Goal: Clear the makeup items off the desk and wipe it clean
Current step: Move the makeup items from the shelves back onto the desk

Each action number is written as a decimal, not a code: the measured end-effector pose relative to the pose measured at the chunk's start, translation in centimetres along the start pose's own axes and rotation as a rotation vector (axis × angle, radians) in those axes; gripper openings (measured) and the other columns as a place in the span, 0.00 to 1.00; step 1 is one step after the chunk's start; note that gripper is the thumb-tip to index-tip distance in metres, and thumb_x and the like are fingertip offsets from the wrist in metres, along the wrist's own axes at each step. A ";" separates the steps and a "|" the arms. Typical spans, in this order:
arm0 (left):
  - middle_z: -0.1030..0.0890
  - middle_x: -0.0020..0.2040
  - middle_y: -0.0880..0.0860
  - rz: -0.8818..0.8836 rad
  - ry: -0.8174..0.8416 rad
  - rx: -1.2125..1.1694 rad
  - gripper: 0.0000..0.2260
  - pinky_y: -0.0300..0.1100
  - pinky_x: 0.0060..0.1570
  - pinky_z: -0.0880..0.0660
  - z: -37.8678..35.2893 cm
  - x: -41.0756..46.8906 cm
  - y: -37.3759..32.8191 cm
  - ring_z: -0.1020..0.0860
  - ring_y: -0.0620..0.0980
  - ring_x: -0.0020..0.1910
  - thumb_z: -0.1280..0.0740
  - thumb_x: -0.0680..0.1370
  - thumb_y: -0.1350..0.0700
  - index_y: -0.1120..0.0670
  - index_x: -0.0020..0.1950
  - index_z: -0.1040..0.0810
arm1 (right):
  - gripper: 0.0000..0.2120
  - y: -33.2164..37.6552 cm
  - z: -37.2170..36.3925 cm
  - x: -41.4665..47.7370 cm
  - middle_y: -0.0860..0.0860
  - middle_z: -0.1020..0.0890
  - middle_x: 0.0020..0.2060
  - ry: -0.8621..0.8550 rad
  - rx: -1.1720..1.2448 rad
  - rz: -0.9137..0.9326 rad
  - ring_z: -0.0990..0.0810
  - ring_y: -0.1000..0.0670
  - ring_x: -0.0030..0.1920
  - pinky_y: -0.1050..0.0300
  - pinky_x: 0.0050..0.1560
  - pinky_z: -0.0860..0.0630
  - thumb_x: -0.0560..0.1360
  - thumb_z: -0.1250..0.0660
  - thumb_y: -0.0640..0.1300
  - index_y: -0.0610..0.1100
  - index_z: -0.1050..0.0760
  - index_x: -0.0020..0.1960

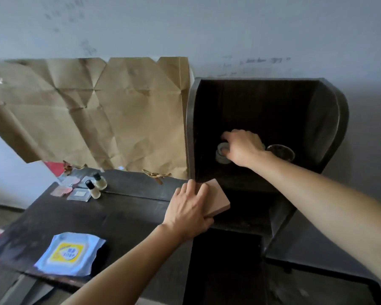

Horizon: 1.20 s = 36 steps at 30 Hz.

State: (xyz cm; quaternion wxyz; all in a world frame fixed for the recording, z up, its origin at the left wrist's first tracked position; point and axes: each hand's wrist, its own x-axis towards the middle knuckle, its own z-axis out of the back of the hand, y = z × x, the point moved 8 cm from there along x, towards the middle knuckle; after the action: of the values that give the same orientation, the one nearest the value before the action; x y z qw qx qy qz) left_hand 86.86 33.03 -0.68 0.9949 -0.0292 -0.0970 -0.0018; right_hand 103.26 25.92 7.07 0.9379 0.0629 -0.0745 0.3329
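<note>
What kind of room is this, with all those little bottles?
Probably a dressing corner at home. A dark desk holds small makeup bottles, flat compacts and a wipes pack. The left hand holds a pink case and the right hand grips a round jar inside a dark cubby.

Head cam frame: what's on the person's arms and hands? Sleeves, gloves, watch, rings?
Nothing worn that shows. The left hand and right hand are ungloved, with no rings on the fingers in view. The left forearm and right forearm are bare to the frame edge: no sleeves, watch, bracelet or tape. The frame is slightly soft, so a thin ring could be missed.
</note>
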 end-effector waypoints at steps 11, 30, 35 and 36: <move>0.26 0.56 0.52 0.395 0.105 -0.137 0.32 0.48 0.55 0.30 -3.8 -7.3 9.9 0.27 0.55 0.56 0.33 0.65 0.31 0.50 0.59 0.34 | 0.23 3.1 -2.9 0.4 0.44 0.24 0.56 0.217 -0.193 -0.133 0.29 0.42 0.57 0.52 0.42 0.33 0.74 0.36 0.53 0.47 0.33 0.66; 0.26 0.56 0.55 0.501 0.278 -0.251 0.27 0.51 0.54 0.30 -7.7 -17.7 30.3 0.25 0.59 0.56 0.33 0.69 0.36 0.53 0.57 0.34 | 0.21 17.0 -10.5 -13.5 0.49 0.23 0.48 -0.364 0.322 -0.497 0.21 0.42 0.47 0.51 0.41 0.25 0.63 0.26 0.56 0.50 0.24 0.53; 0.27 0.56 0.53 0.499 0.330 -0.246 0.29 0.50 0.54 0.31 -9.4 -17.4 34.6 0.27 0.57 0.57 0.29 0.66 0.40 0.52 0.59 0.34 | 0.24 23.5 -18.0 -9.4 0.53 0.22 0.52 -0.117 0.421 -0.369 0.22 0.47 0.53 0.53 0.47 0.25 0.65 0.28 0.57 0.51 0.26 0.57; 0.28 0.56 0.52 0.498 0.339 -0.237 0.30 0.50 0.54 0.31 -9.8 -17.2 35.5 0.27 0.56 0.57 0.28 0.65 0.40 0.52 0.59 0.34 | 0.24 24.4 -19.5 -8.5 0.52 0.23 0.52 -0.077 0.444 -0.353 0.23 0.46 0.53 0.53 0.48 0.26 0.65 0.28 0.56 0.50 0.26 0.58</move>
State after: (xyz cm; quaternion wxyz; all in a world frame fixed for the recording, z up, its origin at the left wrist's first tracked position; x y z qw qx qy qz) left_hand 72.17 67.83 -15.68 0.9564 -0.1668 0.0810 0.2255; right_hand 83.19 42.80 -11.89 0.9411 0.2912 -0.0232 0.1701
